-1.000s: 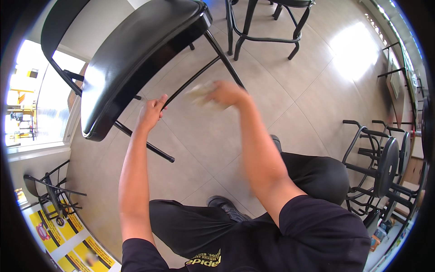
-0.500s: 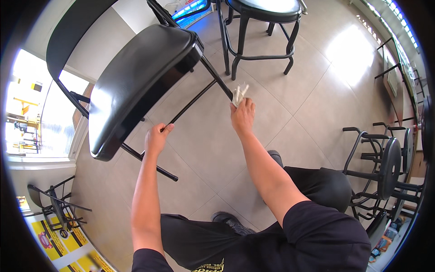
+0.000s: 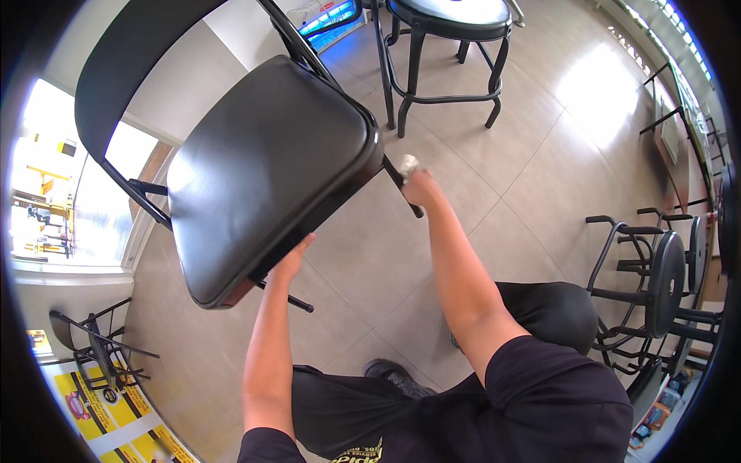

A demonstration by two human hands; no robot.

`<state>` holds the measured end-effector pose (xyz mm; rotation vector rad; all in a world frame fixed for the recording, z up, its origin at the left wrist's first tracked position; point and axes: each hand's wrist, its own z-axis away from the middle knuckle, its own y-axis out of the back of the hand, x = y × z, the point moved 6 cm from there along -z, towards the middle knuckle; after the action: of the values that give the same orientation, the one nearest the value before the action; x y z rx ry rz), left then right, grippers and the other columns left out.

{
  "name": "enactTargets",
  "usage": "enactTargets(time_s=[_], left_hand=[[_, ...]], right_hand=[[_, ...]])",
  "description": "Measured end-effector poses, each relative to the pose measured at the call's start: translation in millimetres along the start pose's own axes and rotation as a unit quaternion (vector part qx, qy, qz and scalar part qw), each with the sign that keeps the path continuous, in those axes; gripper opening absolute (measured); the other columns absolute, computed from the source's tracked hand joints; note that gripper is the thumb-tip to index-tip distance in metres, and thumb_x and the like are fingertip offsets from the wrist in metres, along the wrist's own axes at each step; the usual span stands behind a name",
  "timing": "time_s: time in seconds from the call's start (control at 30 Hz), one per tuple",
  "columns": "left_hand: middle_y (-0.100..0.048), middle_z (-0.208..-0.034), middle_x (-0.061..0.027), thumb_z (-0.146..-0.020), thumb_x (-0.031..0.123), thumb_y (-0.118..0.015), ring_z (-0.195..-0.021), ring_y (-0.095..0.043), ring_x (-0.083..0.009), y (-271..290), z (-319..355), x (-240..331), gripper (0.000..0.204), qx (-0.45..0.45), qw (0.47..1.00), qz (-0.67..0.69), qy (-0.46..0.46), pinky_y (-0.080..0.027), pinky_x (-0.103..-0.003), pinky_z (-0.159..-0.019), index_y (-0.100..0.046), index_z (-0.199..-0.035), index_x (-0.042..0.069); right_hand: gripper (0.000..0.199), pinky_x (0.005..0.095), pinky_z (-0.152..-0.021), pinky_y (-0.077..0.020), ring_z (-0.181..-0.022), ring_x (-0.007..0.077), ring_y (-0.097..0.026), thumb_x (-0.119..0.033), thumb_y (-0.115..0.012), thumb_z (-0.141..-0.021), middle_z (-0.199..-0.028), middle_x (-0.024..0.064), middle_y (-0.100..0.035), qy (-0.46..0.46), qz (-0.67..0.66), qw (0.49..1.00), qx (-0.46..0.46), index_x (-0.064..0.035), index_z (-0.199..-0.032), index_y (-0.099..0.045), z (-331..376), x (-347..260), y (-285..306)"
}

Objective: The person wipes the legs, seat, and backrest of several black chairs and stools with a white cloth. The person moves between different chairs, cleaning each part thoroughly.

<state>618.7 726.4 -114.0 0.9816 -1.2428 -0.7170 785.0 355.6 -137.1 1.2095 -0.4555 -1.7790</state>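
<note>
At the far left a folded black chair (image 3: 93,347) leans by the bright window (image 3: 54,193), above yellow posters (image 3: 100,401) on the wall; next comes the black folding chair (image 3: 262,170), tilted with its padded seat turned up toward the camera and filling more of the view than a second ago, so it has been tipped and drawn closer; the left hand (image 3: 289,258) is pressed up under the seat's near edge, fingers together and flat against it, steadying the frame, where earlier it gripped a lower crossbar; further right the right hand (image 3: 417,187) is closed around a small whitish cloth (image 3: 407,163), pinching it against the chair's front leg (image 3: 401,185) just below the seat corner, having travelled up the leg from where it was wiping mid-air a moment earlier; judging from that, the wiping has reached the leg's upper end; beyond stands a black round stool (image 3: 444,46) on the tiled floor (image 3: 540,154), and at the right edge more black stools (image 3: 656,278) cluster well apart from the hands.
</note>
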Motion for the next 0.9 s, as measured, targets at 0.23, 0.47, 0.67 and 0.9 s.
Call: enactTargets(time_s=[0.23, 0.47, 0.67, 0.9], left_hand=[[-0.063, -0.142, -0.0147, -0.095, 0.063, -0.068, -0.129, -0.058, -0.0328, -17, 54, 13, 0.076, 0.127, 0.97, -0.202, -0.044, -0.041, -0.042, -0.115, -0.059, -0.141, 0.003], [-0.061, -0.145, -0.0155, -0.096, 0.06, -0.067, -0.132, -0.057, -0.0339, -8, 81, 15, 0.074, 0.097, 0.969, -0.225, -0.011, -0.041, -0.042, -0.116, -0.058, -0.143, 0.004], [-0.059, -0.147, -0.0162, -0.097, 0.058, -0.066, -0.134, -0.056, -0.0348, -5, 87, 18, 0.072, 0.074, 0.969, -0.236, -0.008, -0.04, -0.043, -0.117, -0.057, -0.144, 0.005], [-0.057, -0.15, -0.0169, -0.098, 0.055, -0.066, -0.136, -0.054, -0.0359, -2, 95, 24, 0.069, 0.043, 0.969, -0.242, -0.003, -0.04, -0.043, -0.118, -0.056, -0.146, 0.006]], right_hand=[[0.043, 0.0438, -0.094, -0.0556, -0.112, 0.0371, -0.069, -0.006, -0.063, -0.093, -0.124, 0.0223, -0.072, 0.153, -0.246, 0.956, -0.039, 0.0077, -0.134, -0.062, -12, -65, 88], [0.049, 0.0342, -0.09, -0.0557, -0.11, 0.0223, -0.066, -0.002, -0.063, -0.097, -0.131, 0.0151, -0.067, 0.199, -0.724, 0.659, -0.04, 0.0053, -0.144, -0.056, 20, -92, 145], [0.05, 0.0438, -0.11, -0.042, -0.119, 0.0378, -0.059, -0.04, -0.053, -0.106, -0.129, 0.0209, -0.065, 0.262, -0.354, 0.892, 0.103, -0.0054, -0.142, -0.06, 19, -123, 127], [0.043, 0.0441, -0.105, -0.0483, -0.123, 0.0281, -0.062, -0.023, -0.066, -0.104, -0.129, 0.0144, -0.07, 0.251, -0.525, 0.799, 0.152, -0.0193, -0.145, -0.057, 12, -80, 53]])
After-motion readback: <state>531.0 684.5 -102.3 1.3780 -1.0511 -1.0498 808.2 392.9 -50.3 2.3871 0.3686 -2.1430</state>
